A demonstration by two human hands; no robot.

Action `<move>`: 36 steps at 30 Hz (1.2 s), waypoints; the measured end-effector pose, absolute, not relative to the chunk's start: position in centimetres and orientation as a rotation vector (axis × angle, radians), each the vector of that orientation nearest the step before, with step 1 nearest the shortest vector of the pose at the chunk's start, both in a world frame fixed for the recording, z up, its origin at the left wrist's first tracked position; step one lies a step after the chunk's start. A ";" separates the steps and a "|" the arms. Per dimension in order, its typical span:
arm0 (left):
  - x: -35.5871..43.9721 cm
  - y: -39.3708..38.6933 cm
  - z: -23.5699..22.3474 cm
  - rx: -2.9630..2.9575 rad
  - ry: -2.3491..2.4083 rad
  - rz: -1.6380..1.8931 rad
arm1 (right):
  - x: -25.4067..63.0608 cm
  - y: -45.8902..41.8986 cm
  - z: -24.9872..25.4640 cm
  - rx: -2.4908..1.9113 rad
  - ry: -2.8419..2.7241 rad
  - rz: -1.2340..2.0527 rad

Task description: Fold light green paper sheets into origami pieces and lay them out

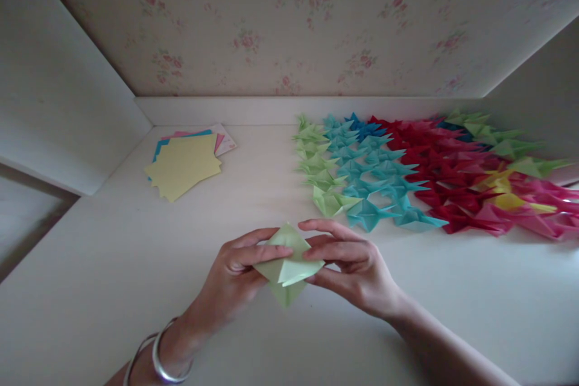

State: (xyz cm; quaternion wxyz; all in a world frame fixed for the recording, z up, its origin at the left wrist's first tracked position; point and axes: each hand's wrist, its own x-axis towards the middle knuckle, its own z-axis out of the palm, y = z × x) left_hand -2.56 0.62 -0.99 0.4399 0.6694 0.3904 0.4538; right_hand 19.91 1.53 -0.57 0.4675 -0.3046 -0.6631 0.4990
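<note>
A partly folded sheet of light green origami paper (289, 262) is held above the white table, near its front middle. It has a diamond shape with a loose flap lifted toward me. My left hand (246, 262) grips its left side, fingers on top and the thumb mostly hidden. On the right side my right hand (346, 262) pinches the paper's corner between thumb and fingers, with the index finger raised off it. Silver bangles (165, 356) circle my left wrist.
Rows of folded paper cranes in green (321, 178), light blue (371, 214), red (434, 181) and pink (538, 217) cover the table's back right. A stack of coloured paper sheets (185, 163), yellow on top, lies at the back left. A flowered wall (280, 24) rises behind the white table (113, 265).
</note>
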 end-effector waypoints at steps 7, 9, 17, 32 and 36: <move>-2.5 0.8 -0.7 1.673 0.981 1.048 | 20.2 1.9 -0.9 -0.793 -1.710 1.118; -2.5 0.8 -0.6 1.680 0.993 1.038 | 20.3 1.9 -0.9 -0.814 -1.719 1.102; -2.7 0.5 -0.7 1.745 1.088 1.104 | 20.0 1.8 -0.9 -0.790 -1.693 1.045; -2.7 0.3 -0.6 1.886 0.930 1.185 | 19.5 1.1 -1.2 -0.832 -1.644 1.012; -2.8 0.4 -0.6 1.758 0.907 1.148 | 19.6 1.2 -1.2 -0.821 -1.644 1.043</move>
